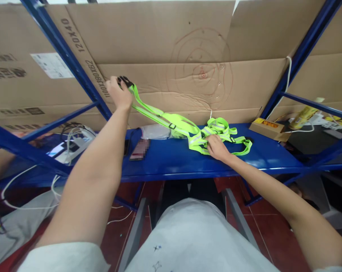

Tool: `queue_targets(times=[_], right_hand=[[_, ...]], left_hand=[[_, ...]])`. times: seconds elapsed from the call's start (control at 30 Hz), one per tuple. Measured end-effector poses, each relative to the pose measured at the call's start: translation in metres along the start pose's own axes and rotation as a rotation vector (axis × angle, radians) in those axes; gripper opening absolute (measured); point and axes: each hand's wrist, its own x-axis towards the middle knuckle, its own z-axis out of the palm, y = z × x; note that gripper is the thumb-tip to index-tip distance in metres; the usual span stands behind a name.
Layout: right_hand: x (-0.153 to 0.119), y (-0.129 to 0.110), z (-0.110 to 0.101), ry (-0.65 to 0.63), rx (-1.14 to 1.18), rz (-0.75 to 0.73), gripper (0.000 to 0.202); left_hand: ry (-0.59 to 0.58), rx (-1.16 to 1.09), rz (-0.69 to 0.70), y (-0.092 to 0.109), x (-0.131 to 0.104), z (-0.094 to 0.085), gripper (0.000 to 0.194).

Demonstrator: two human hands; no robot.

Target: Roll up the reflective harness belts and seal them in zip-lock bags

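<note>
I log a neon-green harness (179, 124): flat webbing, pale reflective stripes, small black sliders. Left hand (119, 92) pinches its black buckle end (125, 81), raised beyond the table's back edge; right hand (217, 147) pinches the looped webbing on the blue table (165, 162), right of centre. Long axis slants from the raised left end down to the right. Clear plastic bag (155, 132) and phone (139, 149) lie left of the tangle; open cardboard box (268, 128) sits near the back right; creased cardboard sheet (148, 45) stands behind.
</note>
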Motion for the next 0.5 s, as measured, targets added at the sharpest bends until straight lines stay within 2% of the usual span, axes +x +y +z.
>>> queue_targets(times=[0.13, 0.27, 0.43, 0.5], right_hand=[[-0.005, -0.009, 0.002, -0.030, -0.001, -0.072, 0.051], [-0.019, -0.016, 0.013, -0.088, -0.001, -0.094, 0.057], [-0.032, -0.007, 0.027, -0.149, 0.012, -0.031, 0.053], [-0.034, -0.003, 0.031, -0.161, 0.019, -0.011, 0.049]], left_hand=[[-0.038, 0.051, 0.072, 0.000, -0.021, 0.012, 0.010], [-0.039, 0.026, 0.080, 0.002, -0.044, 0.031, 0.007], [0.111, -0.080, -0.005, -0.001, -0.068, 0.049, 0.012], [0.098, -0.140, -0.066, -0.009, -0.067, 0.053, 0.016]])
